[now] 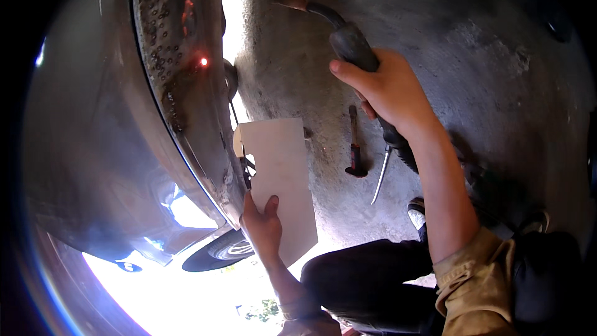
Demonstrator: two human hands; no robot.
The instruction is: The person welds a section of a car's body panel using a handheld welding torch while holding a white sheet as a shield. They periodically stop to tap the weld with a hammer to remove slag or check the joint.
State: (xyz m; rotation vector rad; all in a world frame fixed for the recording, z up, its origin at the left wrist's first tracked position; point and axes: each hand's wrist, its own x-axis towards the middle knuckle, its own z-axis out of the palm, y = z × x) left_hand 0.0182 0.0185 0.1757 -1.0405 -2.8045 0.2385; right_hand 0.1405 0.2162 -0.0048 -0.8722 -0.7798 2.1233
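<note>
My right hand [388, 90] grips a welding torch [339, 31] above the concrete floor [485, 87] — my left hand [264, 227] pinches a pale card [280, 174] against the car's panel [180, 68].

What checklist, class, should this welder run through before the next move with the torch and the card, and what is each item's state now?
1. Right hand grips the welding torch firmly: ok.
2. Torch tip on the car panel: not ok, it points away, apart from the panel.
3. Left hand holds the pale card against the panel edge: ok.
4. Glowing spot on the panel cooled: not ok, it glows red.
5. Hands gloved: not ok, both bare.
6. Hammer and thin metal tool lie apart from the legs: ok.
</note>
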